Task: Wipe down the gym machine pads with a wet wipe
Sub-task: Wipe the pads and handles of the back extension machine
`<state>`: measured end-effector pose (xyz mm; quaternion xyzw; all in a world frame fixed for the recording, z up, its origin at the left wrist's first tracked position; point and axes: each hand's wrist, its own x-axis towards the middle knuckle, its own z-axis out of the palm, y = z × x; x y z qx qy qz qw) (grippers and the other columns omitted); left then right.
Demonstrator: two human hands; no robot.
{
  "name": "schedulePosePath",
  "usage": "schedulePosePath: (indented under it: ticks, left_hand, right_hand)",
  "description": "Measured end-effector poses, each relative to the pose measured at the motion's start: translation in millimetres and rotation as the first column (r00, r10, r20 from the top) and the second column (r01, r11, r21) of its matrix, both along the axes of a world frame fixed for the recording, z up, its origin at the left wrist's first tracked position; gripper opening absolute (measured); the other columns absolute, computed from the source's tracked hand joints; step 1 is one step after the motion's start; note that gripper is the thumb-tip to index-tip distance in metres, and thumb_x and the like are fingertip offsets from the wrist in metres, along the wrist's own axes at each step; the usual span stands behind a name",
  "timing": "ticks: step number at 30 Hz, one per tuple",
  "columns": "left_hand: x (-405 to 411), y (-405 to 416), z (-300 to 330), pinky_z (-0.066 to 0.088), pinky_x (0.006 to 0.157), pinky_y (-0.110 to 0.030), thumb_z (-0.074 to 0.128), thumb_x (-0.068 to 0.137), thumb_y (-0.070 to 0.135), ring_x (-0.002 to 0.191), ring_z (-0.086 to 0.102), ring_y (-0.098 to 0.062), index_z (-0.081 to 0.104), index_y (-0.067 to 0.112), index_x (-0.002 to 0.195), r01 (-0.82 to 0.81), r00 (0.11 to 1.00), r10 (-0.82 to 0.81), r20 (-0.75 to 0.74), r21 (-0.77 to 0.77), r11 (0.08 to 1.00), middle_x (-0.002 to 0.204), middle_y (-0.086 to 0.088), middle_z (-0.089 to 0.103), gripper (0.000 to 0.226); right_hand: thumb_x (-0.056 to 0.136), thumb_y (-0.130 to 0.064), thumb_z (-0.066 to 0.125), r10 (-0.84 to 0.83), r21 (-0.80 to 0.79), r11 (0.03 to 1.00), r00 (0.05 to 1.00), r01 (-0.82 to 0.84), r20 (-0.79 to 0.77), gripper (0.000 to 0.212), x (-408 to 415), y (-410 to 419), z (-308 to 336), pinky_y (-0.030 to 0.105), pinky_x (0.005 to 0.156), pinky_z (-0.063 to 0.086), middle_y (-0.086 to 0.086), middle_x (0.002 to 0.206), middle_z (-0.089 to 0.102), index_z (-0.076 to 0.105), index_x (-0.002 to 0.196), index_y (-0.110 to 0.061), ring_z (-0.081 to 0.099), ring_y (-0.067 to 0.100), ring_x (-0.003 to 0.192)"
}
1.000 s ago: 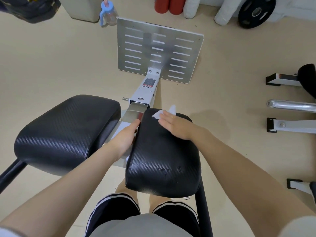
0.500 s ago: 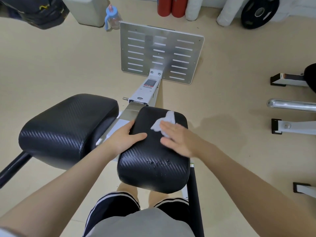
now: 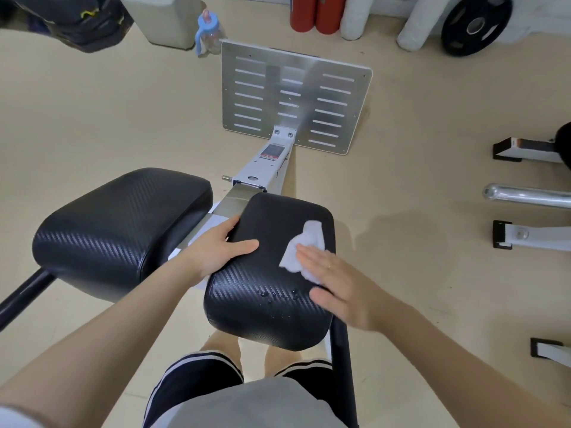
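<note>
We look down on two black, carbon-weave pads of the gym machine, side by side above a beige floor (image 3: 92, 118). Our right hand (image 3: 336, 279) lies flat with straight fingers on the right pad (image 3: 272, 261), pressing the white wet wipe (image 3: 304, 248) against the pad's top. The wipe is crumpled and sits toward the pad's far right edge; its near part is under our fingers, and the rest sticks out beyond the fingertips. Our left hand (image 3: 221, 247) grips the left edge of the same pad: the thumb lies across the top surface, and the fingers curl down over the side into the gap between the two pads. A few water droplets (image 3: 275, 295) bead on the near part of the right pad, just left of our right thumb. The left pad (image 3: 123, 223) sits apart, untouched by either hand.

Beyond the pads a white beam (image 3: 265, 168) runs out to a slotted metal footplate (image 3: 296, 100) standing on the floor. Past the footplate's far left corner stands a blue-capped bottle (image 3: 208, 35); farther right are two red cylinders (image 3: 318, 12) and a black weight plate (image 3: 475, 24). A chrome bar (image 3: 525, 194) and white frame feet lie at the right edge of our view.
</note>
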<state>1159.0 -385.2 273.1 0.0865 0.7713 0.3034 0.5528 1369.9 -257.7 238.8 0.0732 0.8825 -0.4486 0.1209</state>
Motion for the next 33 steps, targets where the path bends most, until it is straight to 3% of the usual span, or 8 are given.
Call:
schedulePosePath:
  ticks: [5,9,13,17,24,26,30,33]
  left_hand:
    - [1,-1,-3,0.04,0.052,-0.001,0.06,0.088,0.018,0.077,0.048,0.012,0.037,0.037,0.121,-0.004,1.0,0.004,0.011,0.013,1.0,0.089,0.028,0.048,0.044]
    - [-2,-5,-11,0.038,0.057,-0.003,0.06,0.089,0.021,0.079,0.049,0.014,0.038,0.039,0.119,0.02,1.0,-0.02,0.011,0.012,1.0,0.09,0.029,0.05,0.042]
    - [-7,-5,-14,0.037,0.053,0.0,0.06,0.089,0.022,0.077,0.047,0.014,0.038,0.035,0.129,0.051,0.999,-0.051,-0.003,0.014,0.999,0.088,0.029,0.048,0.048]
    - [-7,-6,-14,0.035,0.06,-0.009,0.059,0.09,0.026,0.078,0.048,0.009,0.033,0.025,0.141,0.08,0.997,-0.08,0.002,0.028,0.996,0.087,0.027,0.047,0.058]
    - [-10,-13,-20,0.047,0.069,-0.02,0.063,0.086,0.03,0.098,0.061,-0.012,0.04,0.025,0.137,0.061,0.994,-0.068,0.089,0.074,0.995,0.12,0.002,0.06,0.056]
    - [-10,-14,-21,0.048,0.068,-0.02,0.063,0.087,0.03,0.097,0.062,-0.014,0.04,0.023,0.137,0.055,0.992,-0.064,0.109,0.084,0.995,0.12,0.001,0.06,0.056]
    - [-10,-18,-25,0.047,0.066,-0.018,0.059,0.089,0.033,0.093,0.062,-0.01,0.042,0.022,0.134,0.053,0.993,-0.064,0.096,0.109,0.993,0.121,0.002,0.06,0.049]
    - [-14,-30,-30,0.043,0.085,-0.022,0.044,0.093,0.046,0.104,0.057,-0.007,0.047,0.026,0.131,-0.01,0.992,-0.005,0.129,0.111,0.994,0.128,0.009,0.057,0.044]
  right_hand:
    - [0.091,-0.043,0.027,-0.066,-0.035,0.997,0.995,0.068,0.07,0.065,-7,11,-13,0.01,0.111,0.0,-0.001,0.155,0.016,0.024,0.146,-0.008,0.011,0.003,0.141]
    - [0.095,-0.039,0.031,-0.257,-0.151,0.944,0.939,0.294,0.227,0.045,-35,43,-62,0.038,0.113,0.025,0.005,0.134,0.046,0.047,0.125,-0.01,0.041,0.02,0.125]
    - [0.1,-0.04,0.028,-0.395,-0.189,0.853,0.838,0.487,0.375,0.047,-41,44,-75,0.019,0.113,0.007,-0.014,0.148,0.029,0.033,0.143,-0.02,0.021,0.005,0.14]
    - [0.094,-0.053,0.023,-0.373,-0.137,0.906,0.908,0.401,0.192,0.057,-15,8,-40,0.042,0.114,0.024,-0.027,0.129,0.027,0.036,0.138,-0.019,0.032,-0.001,0.117]
    - [0.081,-0.075,0.003,-0.212,0.153,0.968,0.973,0.197,0.091,0.092,26,-62,30,0.027,0.118,0.004,-0.007,0.156,0.003,0.012,0.148,-0.013,0.001,0.006,0.144]
    - [0.083,-0.073,0.0,-0.264,0.162,0.956,0.96,0.247,0.095,0.091,14,-56,27,0.034,0.118,0.013,-0.003,0.156,0.018,0.019,0.148,-0.013,0.014,0.014,0.143]
    - [0.1,-0.032,0.023,-0.463,-0.019,0.883,0.877,0.469,0.13,0.038,-26,-24,10,0.031,0.105,0.028,-0.041,0.105,0.033,0.05,0.124,-0.02,0.037,0.015,0.122]
    - [0.102,-0.028,0.022,-0.513,-0.065,0.828,0.8,0.556,0.31,0.04,-51,-15,10,0.026,0.107,0.021,-0.031,0.098,0.031,0.05,0.129,-0.019,0.033,0.013,0.13]
